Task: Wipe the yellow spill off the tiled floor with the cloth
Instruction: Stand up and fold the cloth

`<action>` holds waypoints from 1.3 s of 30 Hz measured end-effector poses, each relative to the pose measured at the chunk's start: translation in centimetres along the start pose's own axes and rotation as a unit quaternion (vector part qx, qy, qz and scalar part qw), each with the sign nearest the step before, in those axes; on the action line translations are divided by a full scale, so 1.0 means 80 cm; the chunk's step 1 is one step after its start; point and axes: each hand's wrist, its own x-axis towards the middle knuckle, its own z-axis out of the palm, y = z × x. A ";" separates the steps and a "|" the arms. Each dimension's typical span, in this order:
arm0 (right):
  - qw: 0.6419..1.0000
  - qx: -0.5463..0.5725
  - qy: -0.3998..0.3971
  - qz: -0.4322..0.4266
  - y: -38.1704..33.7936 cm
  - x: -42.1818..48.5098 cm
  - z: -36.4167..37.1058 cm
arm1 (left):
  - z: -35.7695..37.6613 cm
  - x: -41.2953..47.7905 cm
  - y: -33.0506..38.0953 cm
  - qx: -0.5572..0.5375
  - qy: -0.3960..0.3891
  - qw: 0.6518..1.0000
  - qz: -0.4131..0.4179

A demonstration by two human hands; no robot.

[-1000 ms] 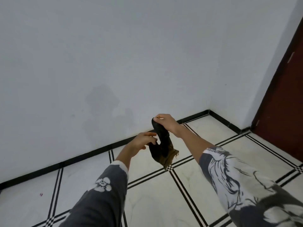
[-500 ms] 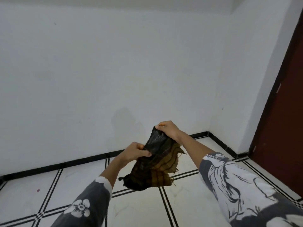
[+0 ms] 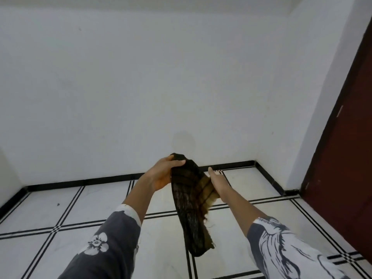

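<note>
A dark brown and yellow checked cloth (image 3: 191, 202) hangs in the air in front of me, well above the tiled floor (image 3: 90, 200). My left hand (image 3: 164, 174) grips its top edge, thumb over the fabric. My right hand (image 3: 218, 181) presses flat against the cloth's right side with fingers straight; I cannot tell whether it grips. The lower end of the cloth dangles free. No yellow spill shows on the visible tiles.
White walls meet in a corner (image 3: 254, 164) ahead, with a black skirting strip (image 3: 80, 181) along the floor. A dark red door (image 3: 346, 150) stands at the right. A small dark speck (image 3: 58, 204) lies on a tile at the left.
The cloth has turned from a spread, bunched shape into a long hanging strip. My left hand rose to its top edge and my right hand dropped to its side. The view tilted up.
</note>
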 end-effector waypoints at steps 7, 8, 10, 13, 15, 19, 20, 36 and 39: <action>0.996 0.061 -0.001 0.062 0.030 -0.023 -0.019 | 0.047 -0.017 0.020 -0.026 -0.004 1.000 0.013; 0.995 0.059 -0.052 0.067 0.032 -0.028 -0.023 | 0.050 -0.018 0.024 -0.037 0.002 0.999 0.017; 0.989 0.046 -0.131 0.050 0.032 -0.038 -0.027 | 0.052 -0.018 0.028 -0.062 0.002 0.998 0.023; 0.979 0.065 -0.194 -0.004 0.022 -0.048 -0.025 | 0.051 -0.024 0.028 -0.051 0.002 0.999 0.018; 0.969 0.077 -0.231 -0.030 0.012 -0.054 -0.020 | 0.046 -0.029 0.026 -0.034 0.001 0.999 0.008; 0.956 0.079 -0.283 0.005 0.010 -0.061 -0.002 | 0.032 -0.042 0.033 -0.047 -0.014 0.999 0.013; 0.946 0.086 -0.311 0.026 0.014 -0.063 0.003 | 0.028 -0.047 0.038 -0.056 -0.021 0.998 0.024; 0.931 0.228 -0.283 -0.016 -0.026 -0.120 0.028 | -0.071 -0.113 -0.004 -0.044 0.032 0.998 0.013; 0.942 0.221 -0.252 -0.030 -0.041 -0.129 0.027 | -0.082 -0.116 -0.020 0.053 -0.003 0.998 -0.031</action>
